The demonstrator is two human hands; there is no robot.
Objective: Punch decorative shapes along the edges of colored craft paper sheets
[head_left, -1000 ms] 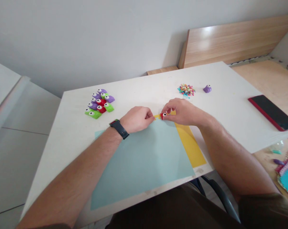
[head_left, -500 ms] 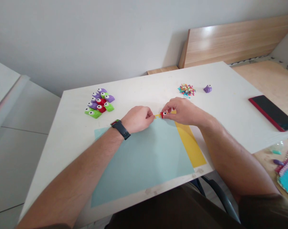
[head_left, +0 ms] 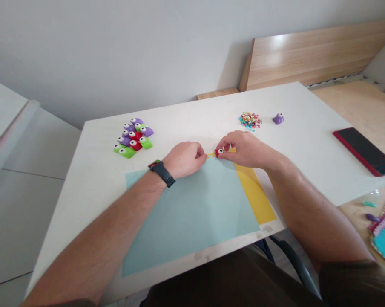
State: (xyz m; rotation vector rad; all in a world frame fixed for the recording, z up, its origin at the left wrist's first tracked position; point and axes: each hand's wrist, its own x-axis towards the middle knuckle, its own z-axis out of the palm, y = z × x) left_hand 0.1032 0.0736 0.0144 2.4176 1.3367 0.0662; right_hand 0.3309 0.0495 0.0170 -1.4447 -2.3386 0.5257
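My right hand [head_left: 246, 149] pinches a small red paper punch [head_left: 219, 152] with a googly eye, at the far edge of the light blue sheet [head_left: 192, 209]. To its left my left hand [head_left: 188, 158], with a dark band on the wrist, has thumb and fingertips closed on the end of a yellow paper strip [head_left: 210, 155]. The strip's edge looks notched and runs toward the punch. Whether it lies inside the punch is too small to tell. A larger yellow sheet [head_left: 258, 200] shows under the blue one on the right.
Several purple, green and red eyed punches [head_left: 133, 138] are grouped at the table's back left. A pile of coloured paper bits [head_left: 250, 120] and a purple punch [head_left: 278, 118] lie at the back right. A dark phone-like slab with a red edge [head_left: 365, 149] rests at the right edge.
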